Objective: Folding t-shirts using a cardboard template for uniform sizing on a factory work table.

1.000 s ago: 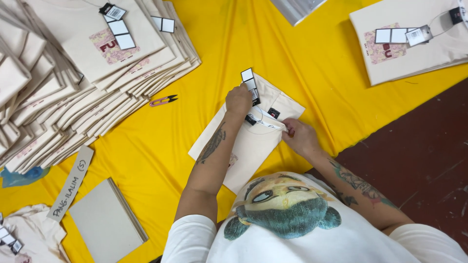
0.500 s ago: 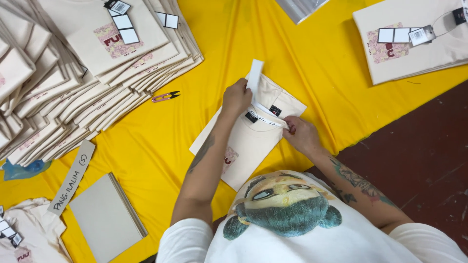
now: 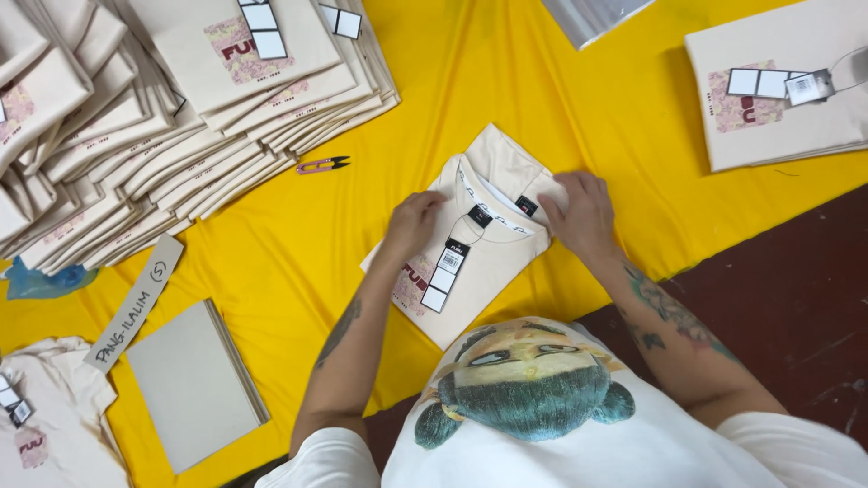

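A folded cream shirt [image 3: 479,262] is being pressed flat on the yellow cloth [image 3: 542,90] by both hands. The left hand [image 3: 414,221] is being laid on its left shoulder, fingers loosely curled, gripping nothing. The right hand [image 3: 583,212] is being spread open over its right shoulder. A hang tag [image 3: 443,276] is lying just below the fingers, between both hands. Small pink snips [image 3: 323,164] are lying beyond the left fingers, near the stacked shirts [image 3: 181,99].
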